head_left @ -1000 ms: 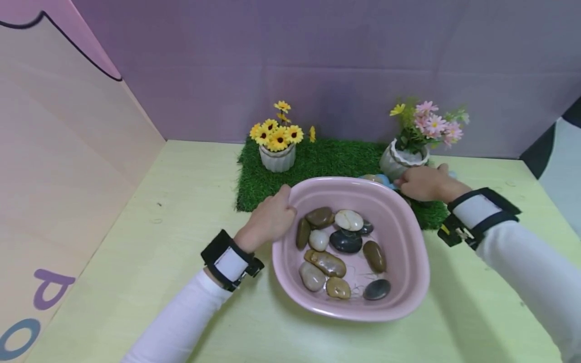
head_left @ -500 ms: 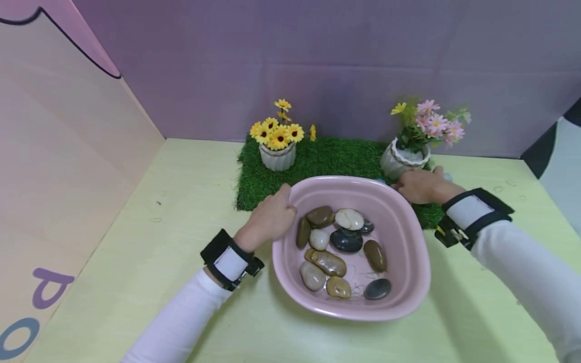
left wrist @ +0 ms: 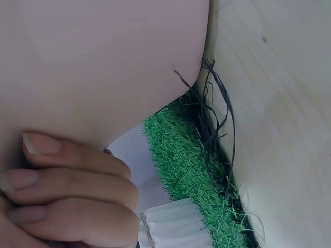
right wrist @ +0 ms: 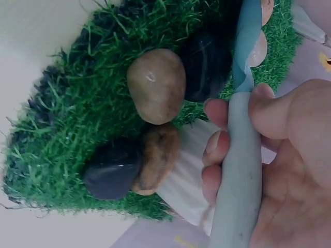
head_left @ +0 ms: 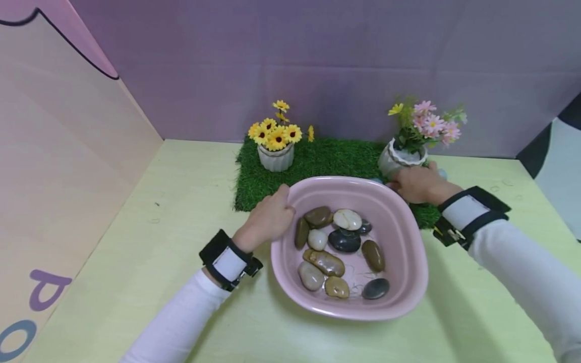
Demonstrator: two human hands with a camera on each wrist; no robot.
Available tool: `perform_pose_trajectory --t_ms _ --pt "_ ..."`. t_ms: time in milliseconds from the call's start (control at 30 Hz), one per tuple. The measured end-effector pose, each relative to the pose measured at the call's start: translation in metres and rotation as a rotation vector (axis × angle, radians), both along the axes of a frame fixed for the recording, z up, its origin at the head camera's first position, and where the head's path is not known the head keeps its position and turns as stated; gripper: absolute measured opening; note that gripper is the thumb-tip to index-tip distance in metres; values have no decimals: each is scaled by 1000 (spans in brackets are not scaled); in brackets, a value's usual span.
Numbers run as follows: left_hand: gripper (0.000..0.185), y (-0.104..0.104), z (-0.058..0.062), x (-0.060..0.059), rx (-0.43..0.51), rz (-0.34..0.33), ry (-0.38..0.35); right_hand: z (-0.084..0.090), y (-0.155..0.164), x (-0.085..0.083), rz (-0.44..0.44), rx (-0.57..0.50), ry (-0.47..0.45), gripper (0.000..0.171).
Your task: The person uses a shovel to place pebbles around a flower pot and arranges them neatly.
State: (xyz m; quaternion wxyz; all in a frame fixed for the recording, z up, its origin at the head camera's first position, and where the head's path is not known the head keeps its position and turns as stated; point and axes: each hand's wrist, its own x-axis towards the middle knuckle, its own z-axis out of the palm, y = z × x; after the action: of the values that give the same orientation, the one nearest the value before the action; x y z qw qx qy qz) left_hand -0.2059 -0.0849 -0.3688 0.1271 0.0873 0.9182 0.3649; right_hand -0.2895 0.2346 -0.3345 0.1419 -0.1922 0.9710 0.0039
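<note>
So the pink basin [head_left: 410, 262] and the stones [head_left: 344, 241] in it look same as a second ago, left hand [head_left: 269, 216] still gripping it by the rim. Right hand [head_left: 416, 185] slid a touch left, fingers wrapped round the blue tool [right wrist: 239, 116] by its handle, over the grass mat [head_left: 338, 157] near the pink-flower pot [head_left: 393, 158]. Only a sliver of blue peeks past the rim now.

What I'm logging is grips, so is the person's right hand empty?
No, the right wrist view shows the right hand curled round a smooth, pale blue-green cylindrical tool handle.
</note>
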Motion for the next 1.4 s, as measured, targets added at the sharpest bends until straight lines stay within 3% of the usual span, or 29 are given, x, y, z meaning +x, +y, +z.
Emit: perform_pose_trajectory --t_ms 267,600,933,1400 --pt "39 1 -1 0 -2 -4 1 12 -6 0 1 87 70 29" --pt "39 0 0 -1 3 -3 -1 28 -3 0 -31 144 60 26" --pt "38 0 -2 -1 -5 -3 8 32 0 1 -51 170 19 30" --pt "34 0 0 0 -14 5 26 38 -4 7 -17 255 82 29"
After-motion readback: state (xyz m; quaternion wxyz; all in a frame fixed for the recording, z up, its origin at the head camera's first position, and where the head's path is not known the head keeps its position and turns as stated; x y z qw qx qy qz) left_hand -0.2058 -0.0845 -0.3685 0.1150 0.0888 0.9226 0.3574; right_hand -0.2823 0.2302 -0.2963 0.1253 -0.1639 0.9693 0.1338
